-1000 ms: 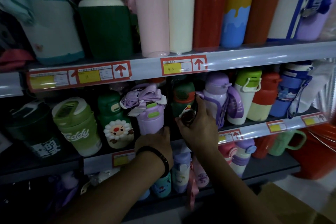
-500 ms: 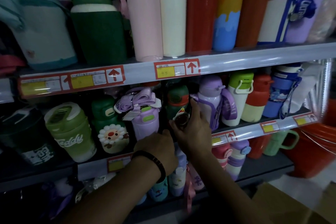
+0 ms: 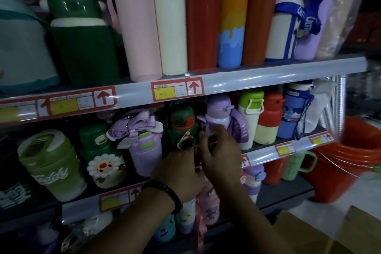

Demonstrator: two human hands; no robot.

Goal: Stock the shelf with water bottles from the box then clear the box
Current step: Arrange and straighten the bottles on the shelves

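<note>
Left hand (image 3: 177, 173): raised to the middle shelf (image 3: 262, 156), back toward the camera, black wristband (image 3: 165, 192) on the wrist; fingers curled forward against the lower part of the dark green bottle (image 3: 182, 121). The grip itself is hidden behind the knuckles, so cannot tell whether grasping or only touching.

Right hand (image 3: 221, 156): just beside the left hand, touching it or nearly so; fingers bent in toward the gap between the dark green bottle and the lavender bottle (image 3: 218, 115). Blurred, so cannot tell what is pinched, if anything.

Dark green bottle: upright on the middle shelf, red trim at the lid, a small pale charm (image 3: 185, 140) hanging at its front just above the left fingertips.

Neighbours on that shelf: to the left, a lilac bottle (image 3: 144, 150) with a bundled strap on top, then a green flower-face bottle (image 3: 103, 156) and a lime bottle lettered "Teddy" (image 3: 51, 163); to the right, the lavender bottle with its strap hanging down the side.

Upper shelf (image 3: 268, 75): tall flasks standing close together — pink (image 3: 138, 27), cream, red, orange-and-blue.

Box (image 3: 305, 235): brown cardboard on the floor at lower right, below the right forearm; contents not visible.

Red bucket (image 3: 346, 156): past the shelf's right end.
</note>
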